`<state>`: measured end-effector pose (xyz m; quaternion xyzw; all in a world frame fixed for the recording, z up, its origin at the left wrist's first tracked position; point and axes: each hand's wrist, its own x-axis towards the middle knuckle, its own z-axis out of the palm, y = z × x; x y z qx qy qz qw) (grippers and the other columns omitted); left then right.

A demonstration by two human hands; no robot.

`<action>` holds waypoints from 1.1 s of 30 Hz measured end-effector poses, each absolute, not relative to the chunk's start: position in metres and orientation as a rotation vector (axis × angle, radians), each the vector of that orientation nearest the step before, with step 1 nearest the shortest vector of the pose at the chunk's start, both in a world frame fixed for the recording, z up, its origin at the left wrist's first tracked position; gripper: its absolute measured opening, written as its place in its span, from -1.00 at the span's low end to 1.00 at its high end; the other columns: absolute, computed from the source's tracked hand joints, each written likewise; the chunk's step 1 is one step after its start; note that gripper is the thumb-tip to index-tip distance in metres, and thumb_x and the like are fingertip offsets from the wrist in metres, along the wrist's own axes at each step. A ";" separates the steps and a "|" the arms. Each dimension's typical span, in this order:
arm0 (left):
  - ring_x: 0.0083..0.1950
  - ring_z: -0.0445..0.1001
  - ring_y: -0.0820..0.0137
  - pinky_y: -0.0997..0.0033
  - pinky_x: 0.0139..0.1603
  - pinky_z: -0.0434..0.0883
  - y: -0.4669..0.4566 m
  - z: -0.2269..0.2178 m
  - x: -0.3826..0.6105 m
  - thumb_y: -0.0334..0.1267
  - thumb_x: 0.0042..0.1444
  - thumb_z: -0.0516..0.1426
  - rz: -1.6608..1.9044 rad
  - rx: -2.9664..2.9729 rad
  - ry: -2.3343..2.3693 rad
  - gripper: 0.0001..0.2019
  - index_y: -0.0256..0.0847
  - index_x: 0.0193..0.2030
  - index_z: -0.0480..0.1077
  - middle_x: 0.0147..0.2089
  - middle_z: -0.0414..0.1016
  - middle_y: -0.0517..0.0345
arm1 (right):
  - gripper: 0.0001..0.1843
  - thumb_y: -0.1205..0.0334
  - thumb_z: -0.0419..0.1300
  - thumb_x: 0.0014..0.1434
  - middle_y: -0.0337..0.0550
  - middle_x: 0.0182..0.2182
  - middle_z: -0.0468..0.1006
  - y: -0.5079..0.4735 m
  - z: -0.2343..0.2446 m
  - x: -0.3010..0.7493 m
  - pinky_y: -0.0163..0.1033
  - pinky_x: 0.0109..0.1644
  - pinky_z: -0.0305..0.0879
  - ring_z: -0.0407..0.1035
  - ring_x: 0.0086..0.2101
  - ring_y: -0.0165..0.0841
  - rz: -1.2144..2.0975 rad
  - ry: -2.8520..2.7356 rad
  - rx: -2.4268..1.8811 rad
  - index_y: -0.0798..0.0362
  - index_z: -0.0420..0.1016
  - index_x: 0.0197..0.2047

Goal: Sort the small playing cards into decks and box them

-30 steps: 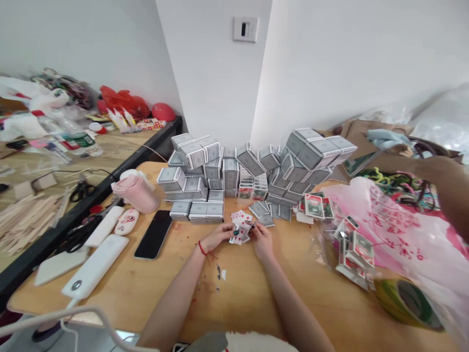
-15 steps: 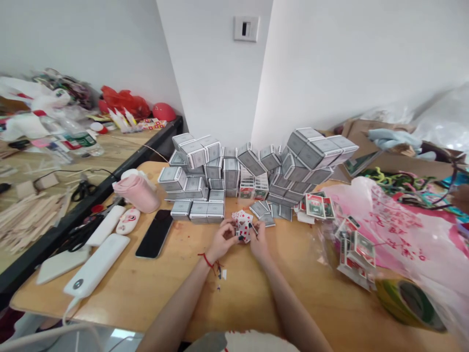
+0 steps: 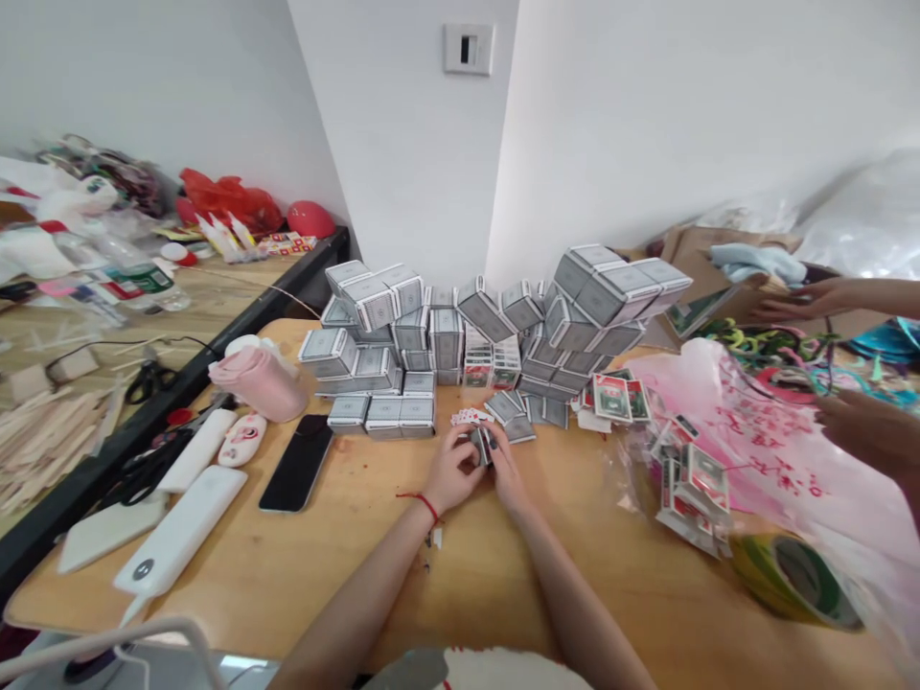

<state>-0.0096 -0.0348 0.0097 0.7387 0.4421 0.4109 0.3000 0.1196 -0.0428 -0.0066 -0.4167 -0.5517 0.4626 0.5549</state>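
Note:
Between my two hands is a small stack of playing cards, its grey patterned side showing. My left hand is closed around its left side, with a red string round the wrist. From the right, the fingers of my right hand press against the same stack. Just beyond my fingertips are face-up playing cards with red marks, partly hidden by my left hand. Close by on the right lie loose grey-backed stacks of cards. Behind them stands a stepped structure of grey card blocks.
On the left are a phone, a white power bank and a pink roll. Card boxes, a tape roll and a pink plastic bag lie right. Another person's hands reach in at the far right.
The cards between my hands showed red faces before; now a grey side shows, and face-up cards sit beyond my fingers. Another person's hands have come in at right. The view has shifted slightly.

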 end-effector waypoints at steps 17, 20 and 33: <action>-0.06 0.26 0.30 0.25 -0.02 0.27 -0.038 0.010 -0.013 -0.33 -0.09 0.13 1.058 1.995 1.240 -0.89 -0.26 -0.55 0.27 0.00 0.17 0.00 | -0.48 -0.03 -0.08 0.17 -0.19 0.16 0.16 -0.049 -0.004 0.117 -0.11 0.22 -0.12 0.01 0.15 -0.31 1.108 -1.288 -1.069 -0.07 0.13 0.17; -0.14 0.28 0.34 0.26 -0.06 0.30 -0.039 0.010 -0.012 -0.32 -0.09 0.12 1.030 1.999 1.241 -0.90 -0.27 -0.54 0.29 0.00 0.16 -0.01 | -0.48 -0.02 -0.08 0.17 -0.20 0.16 0.15 -0.049 -0.004 0.116 -0.09 0.23 -0.13 0.00 0.15 -0.31 1.088 -1.355 -1.090 -0.09 0.12 0.18; -0.19 0.31 0.37 0.28 -0.10 0.31 -0.040 0.013 -0.013 -0.31 -0.09 0.11 1.057 2.023 1.179 -0.88 -0.25 -0.35 0.34 -0.03 0.17 -0.02 | -0.56 0.09 -0.09 0.19 -0.15 0.11 0.20 -0.048 -0.004 0.114 -0.12 0.18 -0.02 0.08 0.10 -0.29 0.974 -1.501 -1.092 -0.11 0.17 0.15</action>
